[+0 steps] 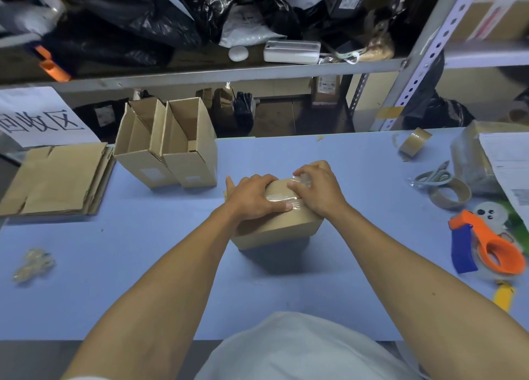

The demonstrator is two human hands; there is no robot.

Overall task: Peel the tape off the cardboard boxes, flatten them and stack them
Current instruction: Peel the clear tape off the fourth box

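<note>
Blue bench (357, 162) under cluttered shelving: at far left two opened cartons (166, 148) standing upright, mouths up, one showing only a small cardboard piece inside, beside a stack of flattened boxes (57, 179) at the left edge; at right a tape dispenser (486, 245) and tape rolls (449, 193). Mid-bench, sealed cardboard box (274, 222), long axis slanting from near left to far right, bare blue surface open on its near side. Left hand (252, 196) pressing flat on top, thumb on clear tape (289, 202); right hand (317, 190) curled, pinching crumpled tape at the far end.
</note>
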